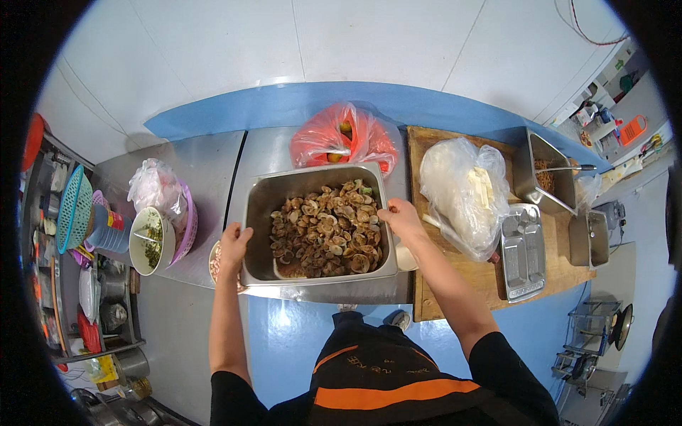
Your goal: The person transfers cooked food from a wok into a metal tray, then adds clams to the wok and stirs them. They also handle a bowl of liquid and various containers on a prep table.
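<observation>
A deep rectangular steel pan filled with clams in their shells is in front of me over the steel counter. My left hand grips its left rim, and my right hand grips its right rim. Brown liquid shows at the pan's near left corner. Partly hidden under the left side is a bowl of small pink pieces. The edge of a pale round container sticks out below my right hand. Behind the pan sits a red plastic bag with roundish produce inside.
At right, a wooden board bears a clear bag of white food, a compartment tray and a steel pan with a ladle. Leftward are a bowl of chopped greens, a purple basket and a crowded rack.
</observation>
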{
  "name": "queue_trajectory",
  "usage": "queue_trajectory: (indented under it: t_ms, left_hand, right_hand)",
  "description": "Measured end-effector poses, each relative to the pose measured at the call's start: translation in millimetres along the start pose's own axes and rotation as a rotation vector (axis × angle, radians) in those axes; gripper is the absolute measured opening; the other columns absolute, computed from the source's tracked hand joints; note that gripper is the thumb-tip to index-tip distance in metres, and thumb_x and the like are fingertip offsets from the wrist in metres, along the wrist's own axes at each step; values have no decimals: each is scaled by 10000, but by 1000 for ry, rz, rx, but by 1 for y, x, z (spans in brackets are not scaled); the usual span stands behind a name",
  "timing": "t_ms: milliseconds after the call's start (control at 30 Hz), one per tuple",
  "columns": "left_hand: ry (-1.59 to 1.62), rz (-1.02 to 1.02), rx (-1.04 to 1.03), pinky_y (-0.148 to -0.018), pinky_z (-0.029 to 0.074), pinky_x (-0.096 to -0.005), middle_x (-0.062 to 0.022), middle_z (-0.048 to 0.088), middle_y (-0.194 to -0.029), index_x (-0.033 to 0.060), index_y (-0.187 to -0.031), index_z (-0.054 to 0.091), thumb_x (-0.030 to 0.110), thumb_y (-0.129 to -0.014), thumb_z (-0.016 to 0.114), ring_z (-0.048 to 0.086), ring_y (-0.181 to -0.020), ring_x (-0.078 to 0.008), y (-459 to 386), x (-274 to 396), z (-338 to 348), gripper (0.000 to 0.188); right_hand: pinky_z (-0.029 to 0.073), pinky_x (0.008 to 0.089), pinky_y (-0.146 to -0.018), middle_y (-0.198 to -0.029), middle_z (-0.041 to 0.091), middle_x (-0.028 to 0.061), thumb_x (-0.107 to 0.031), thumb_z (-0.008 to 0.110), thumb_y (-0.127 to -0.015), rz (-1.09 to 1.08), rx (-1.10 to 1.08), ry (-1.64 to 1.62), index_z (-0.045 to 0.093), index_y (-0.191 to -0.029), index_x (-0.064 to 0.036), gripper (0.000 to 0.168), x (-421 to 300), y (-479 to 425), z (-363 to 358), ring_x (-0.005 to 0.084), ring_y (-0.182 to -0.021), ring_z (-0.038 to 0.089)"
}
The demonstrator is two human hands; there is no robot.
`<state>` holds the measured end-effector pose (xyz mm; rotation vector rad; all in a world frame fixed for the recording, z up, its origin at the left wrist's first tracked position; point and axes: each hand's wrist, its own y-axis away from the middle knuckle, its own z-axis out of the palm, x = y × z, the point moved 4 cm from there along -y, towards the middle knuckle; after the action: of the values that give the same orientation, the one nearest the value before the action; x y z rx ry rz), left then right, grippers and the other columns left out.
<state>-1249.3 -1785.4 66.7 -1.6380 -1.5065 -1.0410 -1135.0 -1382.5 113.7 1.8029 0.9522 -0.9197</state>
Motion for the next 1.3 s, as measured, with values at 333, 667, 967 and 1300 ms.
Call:
queue_trajectory:
  t_ms: [333,667,967,1300]
  left_hand:
    - [485,99,-314,-567,343,-160,36,530,-751,59,-849,513,-32,-647,509,436,-612,-25,45,228,36,221]
    - [474,103,-855,-644,396,-193,17,553,-750,57,-791,514,-80,-614,495,490,-673,-59,243,391,351,225]
    - [168,162,-1374,-645,396,-191,-1,554,-769,20,-819,523,-52,-591,480,492,-688,-67,378,453,655,242]
    - [342,-73,-1779,-650,394,-198,4,550,-768,40,-808,543,150,-858,449,490,-679,-73,583,505,970,154]
  right_hand:
    - [301,180,-519,-664,459,-62,-105,562,-799,-238,332,-693,528,-792,-59,58,-59,176,-119,8,-599,383]
    - [403,202,-578,-701,545,-5,-128,563,-803,-158,1018,-928,534,-774,-53,85,165,408,-335,64,-625,490]
    - [374,184,-539,-646,518,-32,-148,570,-801,136,1408,-1032,515,-698,-73,139,337,544,-463,43,-575,457]
    - [388,190,-544,-657,554,-10,-98,584,-764,146,1865,-1036,538,-682,-58,102,457,677,-631,56,-587,488]
